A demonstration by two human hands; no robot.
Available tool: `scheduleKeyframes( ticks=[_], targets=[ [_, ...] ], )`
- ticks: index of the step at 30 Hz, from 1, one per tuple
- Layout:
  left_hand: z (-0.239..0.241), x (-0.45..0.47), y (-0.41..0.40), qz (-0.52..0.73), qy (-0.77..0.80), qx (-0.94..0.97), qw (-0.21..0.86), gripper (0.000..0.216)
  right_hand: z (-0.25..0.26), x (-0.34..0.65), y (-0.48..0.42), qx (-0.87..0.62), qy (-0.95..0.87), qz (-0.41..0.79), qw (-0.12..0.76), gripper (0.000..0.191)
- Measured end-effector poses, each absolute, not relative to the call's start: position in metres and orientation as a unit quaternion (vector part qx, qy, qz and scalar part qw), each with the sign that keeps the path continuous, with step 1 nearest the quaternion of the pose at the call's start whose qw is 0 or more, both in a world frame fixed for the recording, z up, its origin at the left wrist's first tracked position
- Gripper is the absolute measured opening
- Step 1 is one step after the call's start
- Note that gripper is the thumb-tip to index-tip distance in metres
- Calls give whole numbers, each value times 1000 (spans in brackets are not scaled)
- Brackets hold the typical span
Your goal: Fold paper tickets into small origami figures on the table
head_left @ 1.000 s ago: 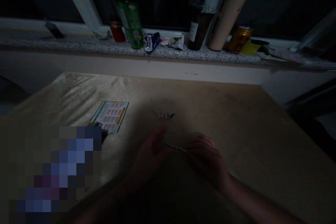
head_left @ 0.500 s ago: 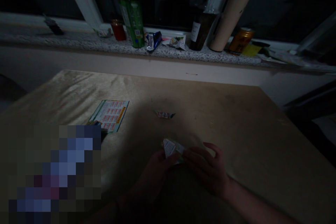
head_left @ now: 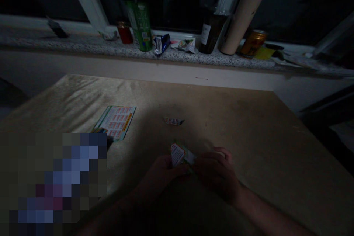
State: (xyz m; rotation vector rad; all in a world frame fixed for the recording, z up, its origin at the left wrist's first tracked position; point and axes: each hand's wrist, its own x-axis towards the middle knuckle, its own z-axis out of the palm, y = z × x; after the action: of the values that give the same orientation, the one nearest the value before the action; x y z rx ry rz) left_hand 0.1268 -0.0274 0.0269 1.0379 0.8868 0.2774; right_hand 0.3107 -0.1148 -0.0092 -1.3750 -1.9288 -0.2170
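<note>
White-and-green printed folded paper piece (head_left: pixel 177 154): printed side turned toward camera, edge-on a second ago; held between both hands, nearer than small red-and-white printed paper scrap (head_left: pixel 173 121). Left hand (head_left: pixel 162 173): fingers spread earlier, now pinching left part of paper, thumb on top. Right hand (head_left: pixel 218 173): at paper's right edge, too dark to tell whether pinching. Likely meaning: steadier hold, printed side exposed for handling. Left of scrap: pale rectangular printed card (head_left: pixel 118 121), unmoved on beige-covered table (head_left: pixel 235 118).

The right fingers (head_left: pixel 207 163) are hiding one end of the folded paper (head_left: pixel 177 153); beyond it, the picture's top edge is cutting off a beige tube (head_left: pixel 247 15).
</note>
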Motion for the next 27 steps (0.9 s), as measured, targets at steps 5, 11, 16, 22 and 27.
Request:
scheduleKeyframes(
  ticks=[5, 11, 16, 22, 27],
  targets=[
    [27, 126, -26, 131, 408, 492, 758, 21, -1, 308, -110, -523, -744, -57, 411, 12],
    [29, 126, -28, 123, 422, 504, 744, 21, 1, 301, -111, -583, -656, 77, 473, 31],
    [26, 126, -30, 130, 418, 491, 753, 23, -7, 296, -114, -616, -623, 193, 442, 19],
    [26, 127, -31, 118, 409, 534, 730, 22, -7, 294, -116, -570, -619, 333, 426, 28],
    [24, 127, -32, 104, 413, 534, 730, 24, 1, 288, -116, -584, -573, 387, 425, 42]
  ],
)
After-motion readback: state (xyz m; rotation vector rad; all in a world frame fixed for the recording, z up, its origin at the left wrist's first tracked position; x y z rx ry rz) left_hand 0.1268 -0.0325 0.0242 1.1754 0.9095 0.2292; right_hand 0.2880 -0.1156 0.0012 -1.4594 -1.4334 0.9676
